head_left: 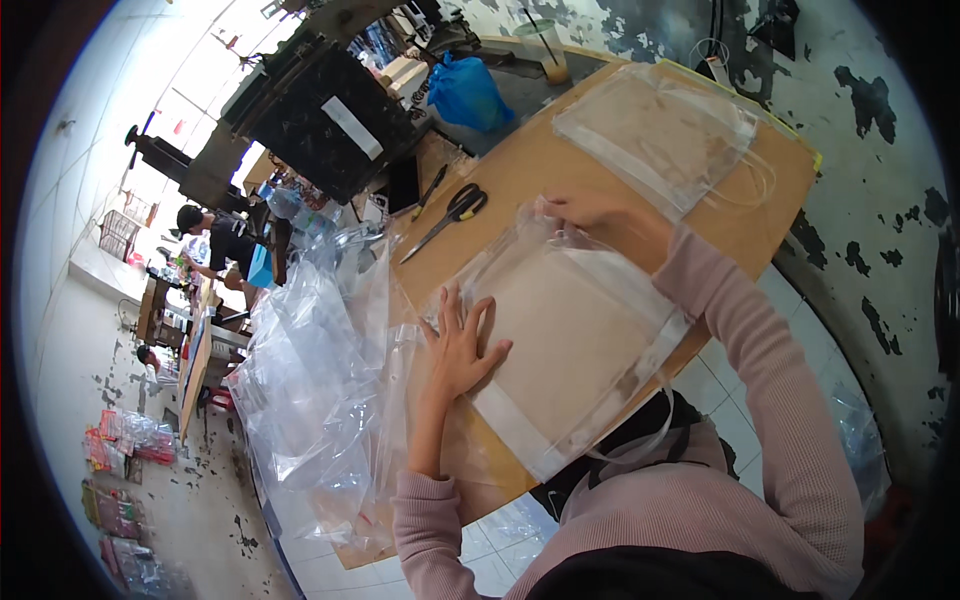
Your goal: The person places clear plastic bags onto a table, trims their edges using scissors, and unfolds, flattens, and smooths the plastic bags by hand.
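Where the pink sleeves enter from the lower edge, the nearest item is a clear plastic bag (pixel 575 345), lying flat on the brown table (pixel 520 165) directly before the person, its long axis running from lower left to upper right, one corner toward the body, the far corner toward the right hand. Left hand (pixel 462 345): open, fingers spread, palm pressed flat on the bag's left edge; it grips nothing. Right hand (pixel 590 212): further out, at the bag's far corner, fingers closed in a pinch on the crumpled plastic there. A thin clear handle loop (pixel 640 440) hangs off the bag's near edge, over the table's rim. Left of the table: a loose heap of clear plastic sheeting (pixel 310 370). Beyond the hands: black-handled scissors (pixel 452 215), blades pointing lower left, and a pen just beside them. Farther right: a second finished bag (pixel 655 130), flat. Farthest: a blue plastic bag (pixel 465 92) and a cup with a straw (pixel 545 50).
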`<state>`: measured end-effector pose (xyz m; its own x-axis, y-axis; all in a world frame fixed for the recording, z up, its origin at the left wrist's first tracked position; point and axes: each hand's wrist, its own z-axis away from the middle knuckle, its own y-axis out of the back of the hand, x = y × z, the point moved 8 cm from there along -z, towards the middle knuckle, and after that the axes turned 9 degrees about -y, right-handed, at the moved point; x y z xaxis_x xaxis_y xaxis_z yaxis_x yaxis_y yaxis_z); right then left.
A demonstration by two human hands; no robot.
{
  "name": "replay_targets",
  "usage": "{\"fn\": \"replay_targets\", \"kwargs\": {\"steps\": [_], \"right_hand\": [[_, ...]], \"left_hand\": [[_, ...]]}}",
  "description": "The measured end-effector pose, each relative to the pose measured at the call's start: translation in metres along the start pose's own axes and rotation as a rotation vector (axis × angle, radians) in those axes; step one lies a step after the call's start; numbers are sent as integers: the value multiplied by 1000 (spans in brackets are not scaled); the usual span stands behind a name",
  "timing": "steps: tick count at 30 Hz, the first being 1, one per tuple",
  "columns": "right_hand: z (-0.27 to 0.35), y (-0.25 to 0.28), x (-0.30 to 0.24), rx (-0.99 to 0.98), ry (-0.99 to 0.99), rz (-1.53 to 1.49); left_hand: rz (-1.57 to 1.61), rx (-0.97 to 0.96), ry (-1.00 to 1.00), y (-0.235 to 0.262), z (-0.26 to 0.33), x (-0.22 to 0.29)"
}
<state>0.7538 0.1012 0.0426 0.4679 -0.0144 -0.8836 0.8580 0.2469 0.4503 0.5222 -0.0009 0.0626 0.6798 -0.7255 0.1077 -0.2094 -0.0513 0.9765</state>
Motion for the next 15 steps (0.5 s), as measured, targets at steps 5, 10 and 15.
{"fn": "replay_targets", "kwargs": {"steps": [5,10,15], "right_hand": [[36,-5,-13,493,37,90],[45,-13,-17,464,86,108],[33,-5,-11,425,210,230]], "left_hand": [[97,99,-27,25,-52,-8],[439,220,6,8,-106,-35],[13,427,-224,20,-102,59]]}}
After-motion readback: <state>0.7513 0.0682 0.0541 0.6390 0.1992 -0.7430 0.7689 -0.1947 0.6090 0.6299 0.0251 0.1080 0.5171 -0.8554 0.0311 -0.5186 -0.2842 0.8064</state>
